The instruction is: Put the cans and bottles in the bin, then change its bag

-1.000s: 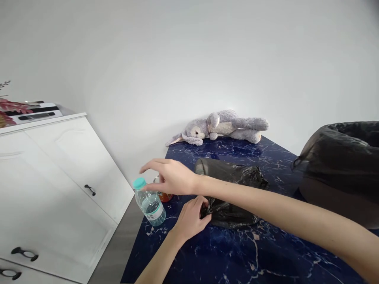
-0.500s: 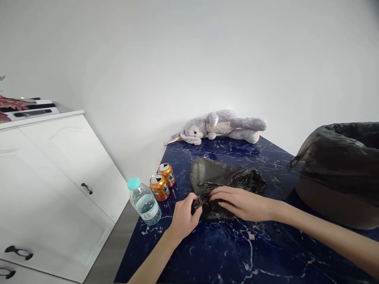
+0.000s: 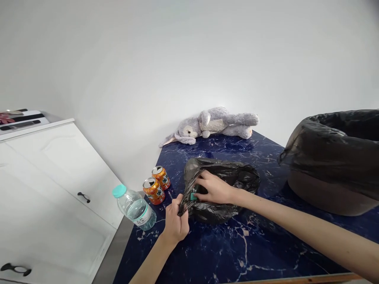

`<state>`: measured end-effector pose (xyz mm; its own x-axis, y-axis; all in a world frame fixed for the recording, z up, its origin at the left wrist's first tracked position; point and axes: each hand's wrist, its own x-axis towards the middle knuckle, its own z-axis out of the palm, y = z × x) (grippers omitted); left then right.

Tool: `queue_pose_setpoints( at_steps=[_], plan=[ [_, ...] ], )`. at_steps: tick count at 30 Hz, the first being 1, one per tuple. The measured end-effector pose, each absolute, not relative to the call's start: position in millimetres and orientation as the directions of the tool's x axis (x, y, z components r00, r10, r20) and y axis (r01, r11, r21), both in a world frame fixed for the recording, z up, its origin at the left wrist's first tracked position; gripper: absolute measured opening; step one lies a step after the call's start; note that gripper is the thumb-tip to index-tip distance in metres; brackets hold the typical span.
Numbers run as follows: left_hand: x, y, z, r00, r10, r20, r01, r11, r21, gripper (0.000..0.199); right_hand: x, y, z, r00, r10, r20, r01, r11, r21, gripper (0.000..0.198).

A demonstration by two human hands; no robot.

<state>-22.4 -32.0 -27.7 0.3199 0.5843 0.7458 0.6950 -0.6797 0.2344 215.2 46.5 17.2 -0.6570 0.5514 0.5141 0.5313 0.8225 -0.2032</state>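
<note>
A black plastic bag [image 3: 207,215] lies on the blue marbled table with its mouth spread apart. My left hand [image 3: 175,221] is closed on the left edge of the bag's mouth and lifts it. Reaching inside the opening, my right hand [image 3: 214,188] has its fingers curled around a bottle with a teal cap [image 3: 194,196], mostly hidden by the bag and fingers. To the left of my left hand stand a clear water bottle [image 3: 137,211] with a turquoise cap and two opened orange drink cans, a nearer can [image 3: 154,192] and a farther can [image 3: 161,177].
A grey plush rabbit [image 3: 213,124] lies against the wall at the table's back. On the right stands a brown bin [image 3: 322,195] lined with a black bag [image 3: 328,154]. A white cabinet [image 3: 59,189] is at left, beyond the table edge.
The bag's mouth has been opened wider. My right hand has gone from the bag's top into it, and the teal cap now shows by its fingers. The view has shifted slightly.
</note>
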Motion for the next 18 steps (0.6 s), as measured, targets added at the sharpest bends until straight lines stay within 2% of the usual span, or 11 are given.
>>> queue_pose_setpoints(
  at_steps=[3,7,9,18],
  plan=[
    [-23.0,-30.6,-27.3,0.352,0.575,0.738,0.683,-0.697,0.217,0.036,218.0,43.2,18.5,-0.776,0.48,0.41,0.461,0.875,-0.151,0.033],
    [-20.7,-31.1,-23.7,0.373,0.597,0.71,0.683,-0.695,0.225,0.031,215.1,43.1,15.2,-0.842,0.469,0.267,0.496,0.868,0.037,0.029],
    [-19.1,-31.9,-21.9,0.37,0.612,0.699,0.689,-0.685,0.235,0.027,208.8,45.3,12.3,-0.847,0.468,0.253,0.501,0.861,0.085,0.025],
    [-16.0,-28.9,-18.1,0.359,0.656,0.664,0.704,-0.657,0.27,0.011,202.4,50.3,17.9,-0.847,0.48,0.228,0.519,0.84,0.161,0.023]
  ],
)
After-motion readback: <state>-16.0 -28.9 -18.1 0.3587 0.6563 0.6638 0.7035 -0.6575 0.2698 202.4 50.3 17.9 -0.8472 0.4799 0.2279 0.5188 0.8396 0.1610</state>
